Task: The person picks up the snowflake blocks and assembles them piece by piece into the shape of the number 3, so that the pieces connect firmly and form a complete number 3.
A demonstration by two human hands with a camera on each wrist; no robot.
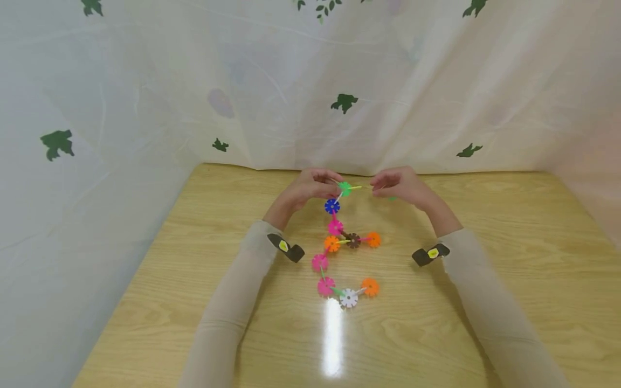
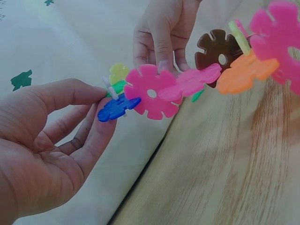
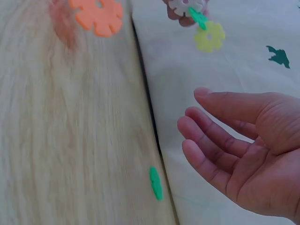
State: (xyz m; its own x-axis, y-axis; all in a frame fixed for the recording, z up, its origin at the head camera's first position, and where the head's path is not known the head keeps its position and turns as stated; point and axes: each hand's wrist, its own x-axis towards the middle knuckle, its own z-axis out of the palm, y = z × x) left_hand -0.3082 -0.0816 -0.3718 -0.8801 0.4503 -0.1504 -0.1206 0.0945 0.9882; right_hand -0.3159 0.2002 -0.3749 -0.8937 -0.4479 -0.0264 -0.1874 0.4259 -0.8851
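Observation:
A chain of colourful interlocking plastic snowflake discs lies in the middle of the head view. At its far end, my left hand (image 1: 317,184) pinches the chain by the green disc (image 1: 345,188), thumb against fingertips. A yellow disc (image 3: 209,36) juts from that green one towards the other hand. Below it come a blue disc (image 2: 115,108) and a pink disc (image 2: 152,92). My right hand (image 3: 243,150) hovers to the right of the yellow disc, fingers loosely bent and holding nothing. Close under it, a loose green disc (image 3: 155,183) stands out on the table.
Nearer to me the chain branches through a brown disc (image 1: 353,241) to an orange disc (image 1: 373,239), and ends with a white disc (image 1: 348,298) and another orange disc (image 1: 370,287). The wooden table (image 1: 436,334) meets a pale leaf-print curtain (image 1: 291,108) at the back.

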